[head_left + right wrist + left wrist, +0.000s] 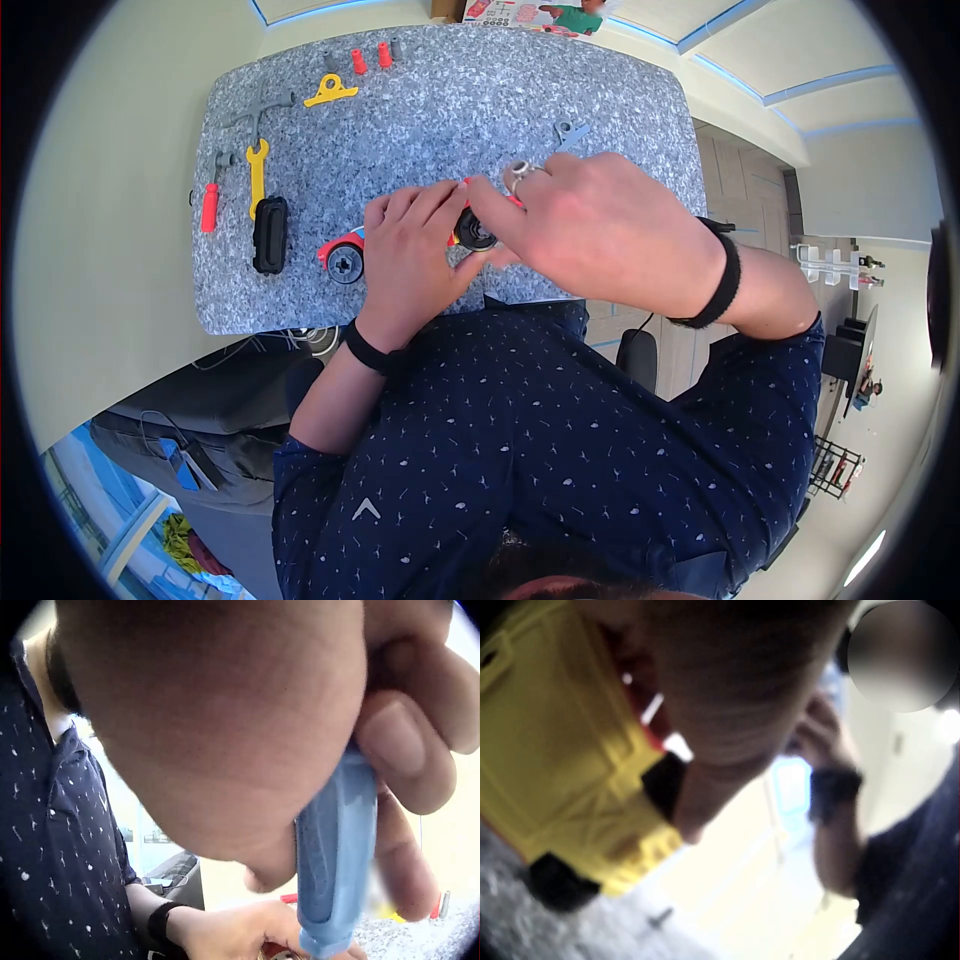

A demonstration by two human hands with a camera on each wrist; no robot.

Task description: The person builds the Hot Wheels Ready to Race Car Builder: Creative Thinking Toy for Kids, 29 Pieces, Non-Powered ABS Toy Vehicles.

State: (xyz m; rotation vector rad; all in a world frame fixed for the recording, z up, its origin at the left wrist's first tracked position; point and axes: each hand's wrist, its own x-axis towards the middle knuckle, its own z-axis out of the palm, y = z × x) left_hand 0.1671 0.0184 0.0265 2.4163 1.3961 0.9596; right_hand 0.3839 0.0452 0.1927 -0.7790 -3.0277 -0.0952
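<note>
In the head view, the left hand [408, 250] grips a toy vehicle from above, its thumb beside a black wheel [475, 230]; another wheel [346, 264] shows on the far side. The left wrist view shows the vehicle's yellow body [562, 742], blurred, with the left hand [727, 697] against it. Curled over the vehicle's right part is the right hand [600, 215]. Close up in the right wrist view, the right hand [225, 727] holds a blue handle [337, 847] between thumb and fingers; the handle's lower end is near the left hand [232, 926].
Left on the speckled table [450, 100] lie a black tray [270, 235], a yellow wrench [257, 175], a red-handled tool [209, 207] and a grey hammer [262, 108]. Farther back are a yellow piece [330, 92] and small red pieces [359, 62]. A blue-grey piece [572, 134] lies beyond the right hand.
</note>
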